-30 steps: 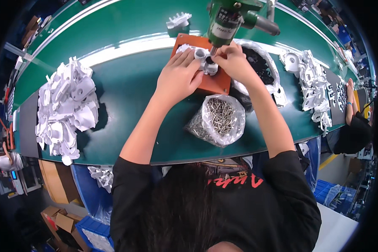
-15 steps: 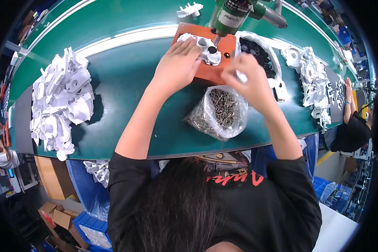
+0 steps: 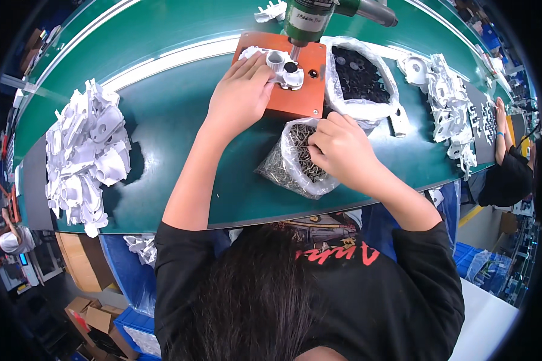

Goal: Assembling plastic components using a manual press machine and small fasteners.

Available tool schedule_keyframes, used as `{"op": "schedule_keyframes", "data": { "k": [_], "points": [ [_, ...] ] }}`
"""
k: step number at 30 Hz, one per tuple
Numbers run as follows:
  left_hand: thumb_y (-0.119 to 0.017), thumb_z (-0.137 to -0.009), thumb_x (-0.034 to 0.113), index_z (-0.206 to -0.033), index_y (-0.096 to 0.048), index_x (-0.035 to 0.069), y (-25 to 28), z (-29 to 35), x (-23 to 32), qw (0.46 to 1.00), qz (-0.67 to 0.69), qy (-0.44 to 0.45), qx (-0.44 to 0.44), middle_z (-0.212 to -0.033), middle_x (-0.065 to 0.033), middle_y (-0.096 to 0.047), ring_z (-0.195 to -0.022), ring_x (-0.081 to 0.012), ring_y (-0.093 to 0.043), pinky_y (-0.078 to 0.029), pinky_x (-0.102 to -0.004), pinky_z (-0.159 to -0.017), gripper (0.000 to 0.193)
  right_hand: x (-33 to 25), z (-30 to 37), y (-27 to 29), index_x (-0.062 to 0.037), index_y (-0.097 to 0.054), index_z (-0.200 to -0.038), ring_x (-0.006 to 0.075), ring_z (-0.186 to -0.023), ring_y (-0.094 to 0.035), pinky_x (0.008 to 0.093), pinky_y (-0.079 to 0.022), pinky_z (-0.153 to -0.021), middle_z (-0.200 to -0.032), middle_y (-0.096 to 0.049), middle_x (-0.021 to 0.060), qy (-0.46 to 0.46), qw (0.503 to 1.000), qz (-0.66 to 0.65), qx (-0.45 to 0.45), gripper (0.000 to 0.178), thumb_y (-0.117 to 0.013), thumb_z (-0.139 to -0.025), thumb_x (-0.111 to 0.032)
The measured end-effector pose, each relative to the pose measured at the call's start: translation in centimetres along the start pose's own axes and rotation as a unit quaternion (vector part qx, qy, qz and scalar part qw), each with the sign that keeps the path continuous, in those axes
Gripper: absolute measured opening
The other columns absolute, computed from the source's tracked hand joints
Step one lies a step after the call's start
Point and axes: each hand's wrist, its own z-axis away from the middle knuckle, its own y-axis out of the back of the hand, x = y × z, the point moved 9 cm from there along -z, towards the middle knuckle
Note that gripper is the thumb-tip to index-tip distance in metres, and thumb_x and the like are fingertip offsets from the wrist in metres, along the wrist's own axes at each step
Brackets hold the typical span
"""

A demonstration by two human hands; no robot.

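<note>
since a moment ago the right hand (image 3: 337, 150) has dropped from the orange jig plate (image 3: 295, 99) to the near clear bag of screws (image 3: 295, 159), while the left hand (image 3: 241, 90) stays pressed on the white plastic part (image 3: 280, 60) seated at the far side of that plate, under the green powered driver (image 3: 307, 15) hanging above.

to do this well, pinch up just one screw, and keep the left palm steady so the part does not shift on the plate beneath the driver tip.

right fingers (image 3: 319, 141) are curled nearly closed inside the bag mouth, touching the screws; whether one is already gripped cannot be told. left fingers (image 3: 253, 66) lie loosely spread, flat over the part's left edge, holding it down rather than clasping it.

just right of the plate sits a bag of black pieces (image 3: 358, 75); white mouldings are heaped at far left (image 3: 84, 156) and right (image 3: 445, 96) on the green bench (image 3: 162, 120).
</note>
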Motion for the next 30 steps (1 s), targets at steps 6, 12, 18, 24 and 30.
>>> {"op": "schedule_keyframes", "data": {
  "k": [6,12,18,24,30],
  "points": [
    [-0.057,-0.084,0.011,-0.093,-0.055,0.003,0.3,0.0,0.2,1.0,-0.001,-0.005,0.011,-0.113,-0.0136,-0.059,-0.114,-0.0303,-0.052,-0.04,-0.0407,-0.099,0.012,0.4,-0.4,-0.5,-0.0057,-0.061,-0.067,0.0239,-0.079,-0.053,0.0357,-0.044,-0.073,-0.074,-0.054,0.0061,-0.013,0.999,0.009,-0.038,0.005,-0.065,-0.068,-0.009],
    [-0.056,-0.085,0.011,-0.096,-0.056,0.003,0.2,0.1,-0.2,1.0,0.01,0.009,-0.002,-0.119,-0.0148,-0.057,-0.117,-0.0312,-0.05,-0.04,-0.0422,-0.099,0.014,0.5,-0.8,-0.6,-0.0047,-0.059,-0.065,0.0255,-0.077,-0.054,0.037,-0.045,-0.073,-0.074,-0.055,0.0074,-0.013,0.999,-0.009,-0.044,0.006,-0.063,-0.068,-0.008],
    [-0.057,-0.085,0.011,-0.096,-0.056,0.004,0.2,0.1,-0.2,1.0,0.019,0.012,0.004,-0.12,-0.015,-0.057,-0.117,-0.0326,-0.05,-0.04,-0.0424,-0.099,0.014,1.5,-1.1,-0.7,-0.0027,-0.059,-0.068,0.0274,-0.072,-0.055,0.0374,-0.046,-0.067,-0.068,-0.056,0.0089,-0.049,0.991,-0.101,-0.077,0.007,-0.064,-0.068,-0.007],
    [-0.058,-0.084,0.013,-0.096,-0.056,0.005,0.2,0.2,-0.3,1.0,0.017,0.01,0.016,-0.118,-0.0141,-0.058,-0.114,-0.0333,-0.052,-0.04,-0.0413,-0.099,0.015,3.0,-1.8,-0.3,0.0012,-0.061,-0.075,0.0209,-0.064,-0.055,0.0319,-0.044,-0.061,-0.069,-0.056,0.01,-0.095,0.958,-0.234,-0.137,0.008,-0.063,-0.073,-0.006],
    [-0.059,-0.084,0.013,-0.097,-0.056,0.005,0.1,0.2,-0.4,1.0,0.022,0.014,0.017,-0.119,-0.0141,-0.058,-0.114,-0.0329,-0.053,-0.04,-0.041,-0.099,0.016,4.8,-1.7,0.1,0.0033,-0.056,-0.086,0.0137,-0.071,-0.061,0.0256,-0.047,-0.06,-0.081,-0.063,0.0084,-0.215,0.901,-0.343,-0.155,0.006,-0.057,-0.084,-0.003]
  ]
}}
